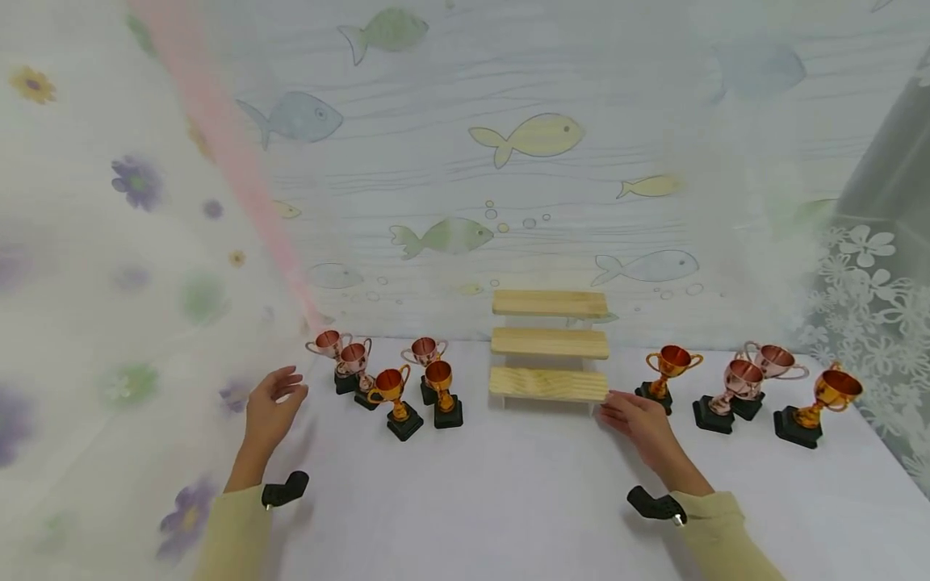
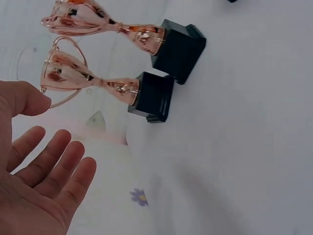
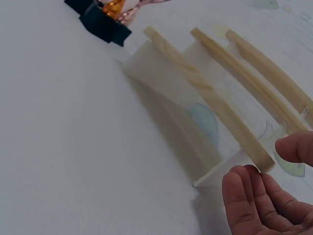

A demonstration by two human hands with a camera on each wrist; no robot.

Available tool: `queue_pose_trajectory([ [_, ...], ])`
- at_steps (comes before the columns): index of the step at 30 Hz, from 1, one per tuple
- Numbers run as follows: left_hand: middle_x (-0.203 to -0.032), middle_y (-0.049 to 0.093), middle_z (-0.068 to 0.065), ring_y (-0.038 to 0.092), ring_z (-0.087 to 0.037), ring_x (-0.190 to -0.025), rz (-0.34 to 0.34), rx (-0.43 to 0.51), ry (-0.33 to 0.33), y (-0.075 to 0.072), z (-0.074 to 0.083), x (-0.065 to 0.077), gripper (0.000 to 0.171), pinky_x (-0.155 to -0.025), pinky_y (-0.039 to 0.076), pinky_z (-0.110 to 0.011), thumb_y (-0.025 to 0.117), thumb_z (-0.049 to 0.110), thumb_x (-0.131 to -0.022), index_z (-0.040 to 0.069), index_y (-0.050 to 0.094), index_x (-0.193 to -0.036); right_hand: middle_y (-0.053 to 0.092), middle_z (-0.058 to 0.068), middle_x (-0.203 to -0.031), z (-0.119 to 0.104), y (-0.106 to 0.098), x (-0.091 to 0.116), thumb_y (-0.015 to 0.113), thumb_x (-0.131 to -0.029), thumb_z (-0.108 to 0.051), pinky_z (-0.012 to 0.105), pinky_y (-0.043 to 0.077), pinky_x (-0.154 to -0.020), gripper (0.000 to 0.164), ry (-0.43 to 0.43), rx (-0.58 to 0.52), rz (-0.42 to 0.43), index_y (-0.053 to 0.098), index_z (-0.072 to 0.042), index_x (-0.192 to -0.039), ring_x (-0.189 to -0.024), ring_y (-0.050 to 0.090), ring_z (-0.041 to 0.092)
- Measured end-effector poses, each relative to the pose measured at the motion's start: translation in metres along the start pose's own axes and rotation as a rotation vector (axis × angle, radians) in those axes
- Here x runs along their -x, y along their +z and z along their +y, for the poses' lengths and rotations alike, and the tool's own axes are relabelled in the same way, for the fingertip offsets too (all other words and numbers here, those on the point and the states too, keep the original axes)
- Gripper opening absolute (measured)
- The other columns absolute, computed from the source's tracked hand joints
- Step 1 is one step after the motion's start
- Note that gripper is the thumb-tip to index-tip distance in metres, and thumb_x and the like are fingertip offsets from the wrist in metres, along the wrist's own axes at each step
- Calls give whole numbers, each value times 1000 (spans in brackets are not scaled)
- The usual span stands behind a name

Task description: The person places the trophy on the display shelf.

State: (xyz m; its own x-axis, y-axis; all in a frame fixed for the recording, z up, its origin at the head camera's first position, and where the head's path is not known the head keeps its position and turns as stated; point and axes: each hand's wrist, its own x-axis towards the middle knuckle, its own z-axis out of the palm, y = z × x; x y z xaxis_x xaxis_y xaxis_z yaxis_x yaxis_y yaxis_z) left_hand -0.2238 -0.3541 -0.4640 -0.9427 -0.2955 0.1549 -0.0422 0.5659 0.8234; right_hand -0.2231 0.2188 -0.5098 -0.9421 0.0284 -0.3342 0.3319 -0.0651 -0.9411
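A three-step wooden stand (image 1: 549, 383) with white side panels stands at the back middle of the white table (image 1: 508, 492). My right hand (image 1: 617, 407) lies open at the right end of its lowest step (image 3: 215, 105), fingertips (image 3: 244, 183) at the plank's end; actual contact is unclear. My left hand (image 1: 279, 389) hovers open, palm up, just left of a cluster of several small copper and gold trophy cups (image 1: 392, 387) on black bases. In the left wrist view the left hand (image 2: 54, 132) is close to two rose-copper cups (image 2: 73, 78), holding nothing.
Several more trophy cups (image 1: 741, 379) stand right of the stand, the nearest one (image 1: 672, 363) just beyond my right hand. A fish-print backdrop (image 1: 538, 137) closes the rear, a flowered curtain (image 1: 109, 282) the left and lace (image 1: 872, 323) the right. Bare cloth lies in front.
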Motion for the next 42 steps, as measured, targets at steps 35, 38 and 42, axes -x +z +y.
queue_pose_trajectory([
  [35,-123,62,-13,58,0,-95,-5,192,-1,30,8,-55,61,-76,52,-6,80,24,-90,1,55,-140,66,-5,-106,8,5,-7,57,-105,-16,20,58,-90,61,48,-155,30,31,9,-154,-91,68,1],
  [38,-112,63,-3,59,-1,-92,34,216,7,29,6,-55,57,-74,53,-6,81,19,-88,0,58,-136,67,-3,-108,9,5,-7,56,-105,-17,20,58,-90,61,40,-154,26,30,9,-154,-91,67,1],
  [42,-104,60,4,57,-4,-90,77,277,10,26,7,-55,52,-71,52,-7,81,10,-87,-1,59,-133,61,9,-129,9,6,-6,56,-106,-20,19,57,-92,62,43,-126,39,31,7,-155,-93,66,0],
])
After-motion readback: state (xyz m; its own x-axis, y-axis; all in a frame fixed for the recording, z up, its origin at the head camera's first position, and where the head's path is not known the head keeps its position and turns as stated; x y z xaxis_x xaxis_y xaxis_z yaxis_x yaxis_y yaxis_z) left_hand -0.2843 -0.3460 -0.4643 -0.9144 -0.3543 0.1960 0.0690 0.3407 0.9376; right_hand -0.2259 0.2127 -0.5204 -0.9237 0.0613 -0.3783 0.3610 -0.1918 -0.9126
